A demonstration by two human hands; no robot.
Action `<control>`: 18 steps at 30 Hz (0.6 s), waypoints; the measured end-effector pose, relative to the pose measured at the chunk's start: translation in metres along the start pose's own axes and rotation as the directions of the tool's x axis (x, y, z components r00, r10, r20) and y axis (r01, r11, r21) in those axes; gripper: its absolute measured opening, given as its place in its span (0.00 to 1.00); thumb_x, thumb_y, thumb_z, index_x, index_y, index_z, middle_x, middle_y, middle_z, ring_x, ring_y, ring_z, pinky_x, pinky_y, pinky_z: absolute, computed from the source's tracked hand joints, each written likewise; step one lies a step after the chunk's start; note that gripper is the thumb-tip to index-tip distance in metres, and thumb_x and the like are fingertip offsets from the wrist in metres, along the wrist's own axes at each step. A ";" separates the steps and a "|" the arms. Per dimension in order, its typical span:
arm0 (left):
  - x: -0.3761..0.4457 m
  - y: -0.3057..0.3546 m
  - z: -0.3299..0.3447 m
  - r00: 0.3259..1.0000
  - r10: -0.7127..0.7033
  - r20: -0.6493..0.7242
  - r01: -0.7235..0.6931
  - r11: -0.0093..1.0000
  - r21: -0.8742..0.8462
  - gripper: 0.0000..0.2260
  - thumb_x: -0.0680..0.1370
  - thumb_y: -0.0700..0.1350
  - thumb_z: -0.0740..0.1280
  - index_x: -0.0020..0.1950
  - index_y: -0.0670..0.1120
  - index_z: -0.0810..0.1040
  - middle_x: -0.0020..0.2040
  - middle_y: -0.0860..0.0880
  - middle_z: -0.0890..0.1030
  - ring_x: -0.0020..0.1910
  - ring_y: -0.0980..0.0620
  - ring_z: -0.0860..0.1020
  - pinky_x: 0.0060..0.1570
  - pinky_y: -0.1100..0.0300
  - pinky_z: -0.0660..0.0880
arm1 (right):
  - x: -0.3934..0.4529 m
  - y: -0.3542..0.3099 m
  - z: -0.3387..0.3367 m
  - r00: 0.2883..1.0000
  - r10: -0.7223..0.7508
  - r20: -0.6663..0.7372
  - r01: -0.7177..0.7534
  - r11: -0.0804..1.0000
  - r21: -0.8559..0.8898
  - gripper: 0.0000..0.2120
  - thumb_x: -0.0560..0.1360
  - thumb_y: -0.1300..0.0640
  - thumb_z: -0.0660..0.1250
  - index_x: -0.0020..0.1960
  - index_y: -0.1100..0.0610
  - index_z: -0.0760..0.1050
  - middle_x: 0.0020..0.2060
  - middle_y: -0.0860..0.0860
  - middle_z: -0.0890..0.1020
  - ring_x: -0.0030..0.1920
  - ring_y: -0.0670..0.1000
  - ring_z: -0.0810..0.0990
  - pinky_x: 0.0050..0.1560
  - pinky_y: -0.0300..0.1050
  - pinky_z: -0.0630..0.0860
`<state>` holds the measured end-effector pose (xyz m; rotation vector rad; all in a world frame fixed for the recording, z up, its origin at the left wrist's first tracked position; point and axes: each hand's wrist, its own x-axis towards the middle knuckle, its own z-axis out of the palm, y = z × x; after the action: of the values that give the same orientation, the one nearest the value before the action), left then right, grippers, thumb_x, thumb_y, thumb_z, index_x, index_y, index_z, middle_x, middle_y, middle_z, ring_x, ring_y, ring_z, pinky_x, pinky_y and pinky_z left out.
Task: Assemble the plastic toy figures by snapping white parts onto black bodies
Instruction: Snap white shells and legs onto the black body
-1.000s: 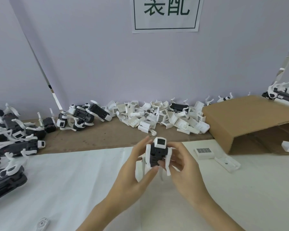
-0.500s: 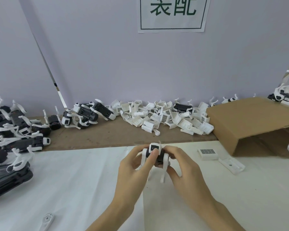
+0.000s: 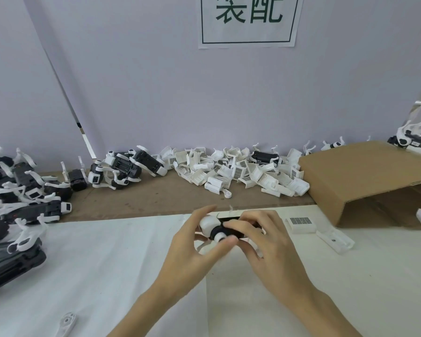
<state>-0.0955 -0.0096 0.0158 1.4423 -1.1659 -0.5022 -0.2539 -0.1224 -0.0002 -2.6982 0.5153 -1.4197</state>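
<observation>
Between my two hands, above the white sheet [image 3: 95, 263], I have the toy figure [image 3: 223, 228] lying sideways, its white round head end toward my left fingers and its black body running under my right ones. My left hand [image 3: 192, 254] pinches the head end, thumb underneath and forefinger over the top. My right hand [image 3: 265, 242] is curled over the black body, fingers wrapped across it, thumb tip meeting the left thumb at the white neck piece. Beyond my fingertips, against the wall, I see the heap of loose white parts [image 3: 241, 171]. Off past my left fingers lies a pile of finished figures [image 3: 22, 190]. Just outside my right fingers sit a barcode-labelled white part [image 3: 300, 223] and a clear piece [image 3: 336, 240], with the cardboard box [image 3: 365, 173] behind them.
</observation>
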 end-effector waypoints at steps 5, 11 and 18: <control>0.009 -0.017 -0.016 0.991 0.106 0.082 -0.103 0.994 -0.045 0.20 0.76 0.52 0.77 0.67 0.56 0.79 0.62 0.53 0.84 0.64 0.49 0.82 0.62 0.62 0.77 | 0.003 0.009 -0.004 0.973 0.190 0.128 -0.215 0.949 0.229 0.30 0.75 0.51 0.77 0.73 0.38 0.70 0.67 0.39 0.72 0.68 0.48 0.74 0.64 0.39 0.72; 0.018 -0.039 -0.034 0.960 0.178 0.215 -0.220 0.957 0.191 0.31 0.75 0.48 0.81 0.74 0.62 0.72 0.70 0.58 0.78 0.70 0.54 0.77 0.67 0.66 0.73 | -0.003 0.027 -0.007 0.866 0.335 0.370 -0.466 0.809 0.359 0.34 0.70 0.50 0.82 0.70 0.37 0.70 0.63 0.31 0.76 0.67 0.38 0.74 0.67 0.34 0.70; 0.013 -0.048 -0.030 0.959 0.256 0.119 -0.282 0.899 0.337 0.32 0.78 0.62 0.73 0.78 0.66 0.63 0.69 0.65 0.76 0.68 0.62 0.76 0.64 0.74 0.68 | 0.008 0.023 -0.008 0.875 0.320 0.363 -0.434 0.852 0.294 0.27 0.73 0.39 0.75 0.71 0.38 0.73 0.64 0.34 0.78 0.68 0.38 0.73 0.67 0.31 0.67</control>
<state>-0.0472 -0.0133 -0.0171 1.5376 -1.5456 -0.1555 -0.2624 -0.1461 0.0060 -2.2823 0.6413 -0.8733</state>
